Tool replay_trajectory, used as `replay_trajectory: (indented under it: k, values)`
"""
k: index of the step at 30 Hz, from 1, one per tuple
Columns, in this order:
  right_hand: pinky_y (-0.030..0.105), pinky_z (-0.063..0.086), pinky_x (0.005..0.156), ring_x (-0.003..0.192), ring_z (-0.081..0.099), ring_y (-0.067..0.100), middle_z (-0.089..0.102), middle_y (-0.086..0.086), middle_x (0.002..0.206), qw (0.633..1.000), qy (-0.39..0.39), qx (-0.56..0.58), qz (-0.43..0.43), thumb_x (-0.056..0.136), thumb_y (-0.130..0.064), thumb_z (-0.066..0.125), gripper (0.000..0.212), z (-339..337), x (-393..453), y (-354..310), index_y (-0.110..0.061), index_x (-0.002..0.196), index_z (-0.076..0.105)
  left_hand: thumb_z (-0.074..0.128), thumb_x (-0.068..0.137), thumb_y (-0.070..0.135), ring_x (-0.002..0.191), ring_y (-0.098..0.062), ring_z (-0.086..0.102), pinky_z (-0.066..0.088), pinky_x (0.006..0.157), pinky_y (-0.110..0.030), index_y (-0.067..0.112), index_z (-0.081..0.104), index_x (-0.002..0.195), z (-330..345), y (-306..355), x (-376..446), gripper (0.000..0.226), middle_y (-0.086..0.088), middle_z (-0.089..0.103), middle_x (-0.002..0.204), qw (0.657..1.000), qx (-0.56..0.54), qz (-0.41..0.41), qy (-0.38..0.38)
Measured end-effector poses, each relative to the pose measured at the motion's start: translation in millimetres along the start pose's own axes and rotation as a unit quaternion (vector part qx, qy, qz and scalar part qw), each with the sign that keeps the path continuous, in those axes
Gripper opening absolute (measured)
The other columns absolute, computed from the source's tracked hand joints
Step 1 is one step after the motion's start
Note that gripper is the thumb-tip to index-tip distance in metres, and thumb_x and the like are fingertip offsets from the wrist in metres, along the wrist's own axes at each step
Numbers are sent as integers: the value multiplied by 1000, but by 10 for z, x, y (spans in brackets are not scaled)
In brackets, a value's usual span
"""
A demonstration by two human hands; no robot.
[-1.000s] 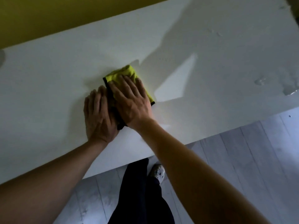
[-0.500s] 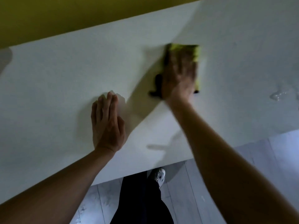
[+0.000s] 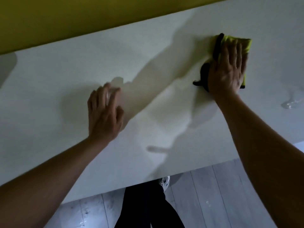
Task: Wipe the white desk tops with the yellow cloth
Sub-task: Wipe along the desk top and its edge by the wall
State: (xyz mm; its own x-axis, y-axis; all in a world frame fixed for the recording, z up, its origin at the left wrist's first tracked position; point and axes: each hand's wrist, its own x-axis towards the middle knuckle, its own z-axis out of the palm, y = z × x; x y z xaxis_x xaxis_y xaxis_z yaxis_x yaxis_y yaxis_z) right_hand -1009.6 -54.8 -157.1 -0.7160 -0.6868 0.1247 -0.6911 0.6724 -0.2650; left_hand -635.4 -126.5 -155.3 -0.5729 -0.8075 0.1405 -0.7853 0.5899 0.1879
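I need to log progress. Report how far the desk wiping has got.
Done: nothing can be confirmed; no wiped patch shows on the desk. In hand: the right hand presses the yellow cloth flat near the back edge, the left hand rests on the top. Left: the puddle to the right is unwiped.

Single head cam, looking steeply down and forward from close above the desk (image 3: 65, 96); floor (image 3: 222, 195) at frame bottom, wall (image 3: 82, 17) along top.
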Motion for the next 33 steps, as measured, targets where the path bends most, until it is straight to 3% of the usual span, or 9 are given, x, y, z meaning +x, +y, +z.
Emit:
replay_trajectory:
  k: [3,7,11,13,17,21,25,29,33]
  values:
    - [44,11,127,154,21,28,28,11,165,1000,-4,8,-3,94,-39,40,69,147,-186,-486,-12,157,33,40,98,24,152,-43,28,19,126,-52,10,33,160,77,-140,493,64,-20,27,167,999,-1,-43,-2]
    - [50,17,125,150,31,31,42,11,158,967,-37,51,-246,88,-46,61,75,394,-866,-1591,-14,153,43,33,99,27,155,-41,25,16,128,-51,14,34,161,198,-252,904,64,-17,27,169,995,-13,-101,11]
    - [46,18,125,152,29,24,39,6,160,933,-68,86,-343,98,-48,52,65,436,-1027,-1843,-18,155,41,33,101,26,156,-40,23,15,128,-52,17,36,161,232,-330,946,60,-15,28,169,993,-24,-111,29]
    - [48,23,123,148,37,27,47,9,155,942,-48,62,-328,92,-45,55,67,453,-687,-1568,-16,152,46,32,103,29,156,-39,23,14,129,-51,18,35,161,229,-329,948,60,-15,28,169,994,-23,-108,28]
    - [43,16,126,151,28,27,37,10,161,997,0,7,-73,94,-42,38,67,321,146,-792,-16,156,37,31,105,30,157,-37,22,12,129,-49,18,32,163,187,-289,939,59,-14,26,170,992,-18,-119,29]
    - [44,7,127,155,16,22,22,7,167,997,19,-14,71,100,-45,31,68,308,353,-874,-18,161,22,35,106,27,157,-36,23,14,129,-50,19,34,162,217,-288,959,57,-14,27,170,990,-16,-131,44]
    - [43,7,128,155,17,26,25,9,166,994,-45,7,-103,91,-50,49,80,496,-129,-1905,-19,161,23,35,105,28,156,-38,25,15,129,-50,17,36,161,223,-318,955,57,-15,30,168,991,-27,-118,52]
    - [45,15,126,151,30,25,40,8,159,950,-62,83,-296,96,-50,38,66,585,-248,-2304,-19,154,42,35,105,32,153,-41,30,21,126,-53,12,40,159,225,-373,945,57,-18,34,166,993,-21,-102,62]
    - [44,25,122,145,39,28,49,7,152,959,-6,36,-280,87,-46,53,73,624,376,-1752,-22,155,40,31,105,30,157,-36,24,17,128,-49,17,34,162,217,-354,948,58,-13,28,170,993,-11,-110,43]
